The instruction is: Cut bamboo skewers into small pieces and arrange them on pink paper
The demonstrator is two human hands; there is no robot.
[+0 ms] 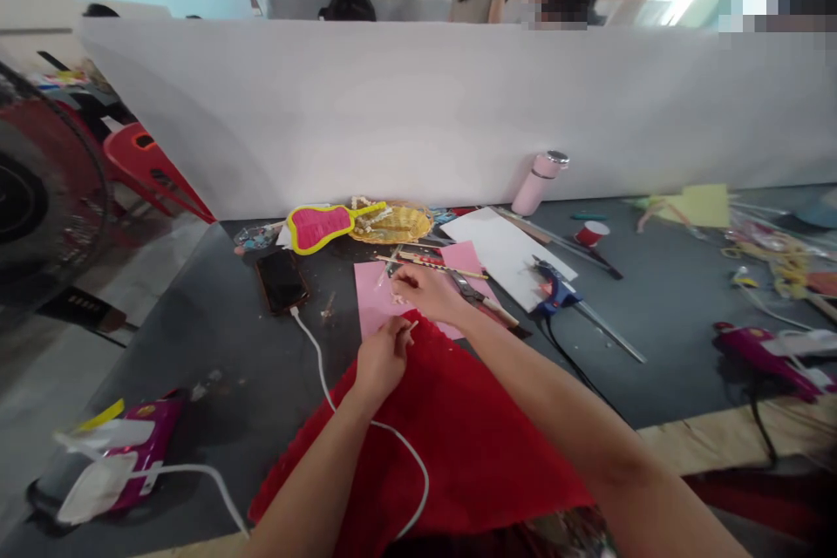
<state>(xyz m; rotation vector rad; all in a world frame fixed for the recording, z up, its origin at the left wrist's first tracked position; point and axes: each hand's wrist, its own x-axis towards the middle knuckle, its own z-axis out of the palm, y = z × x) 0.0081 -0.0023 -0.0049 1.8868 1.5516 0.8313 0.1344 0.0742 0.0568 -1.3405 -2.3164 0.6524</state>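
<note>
My left hand (384,357) is closed in a pinch over the red cloth (471,445), with a thin white stick (411,327) poking out from its fingertips. My right hand (428,292) reaches over the pink paper (367,301), its fingers pinched together; whatever is between them is too small to tell. Small pale pieces (398,299) lie on the paper just beneath those fingers. The cloth's pointed corner runs up between both hands. Behind the right hand are a patterned stick (435,265) and scissors (466,286), partly covered.
A blue glue gun (555,289) with a trailing cord lies right of a white sheet (503,248). A phone (281,282) and its white cable (398,440) are left. Farther back stand a wicker basket (409,225) and a pink bottle (537,185) against a white partition (392,113).
</note>
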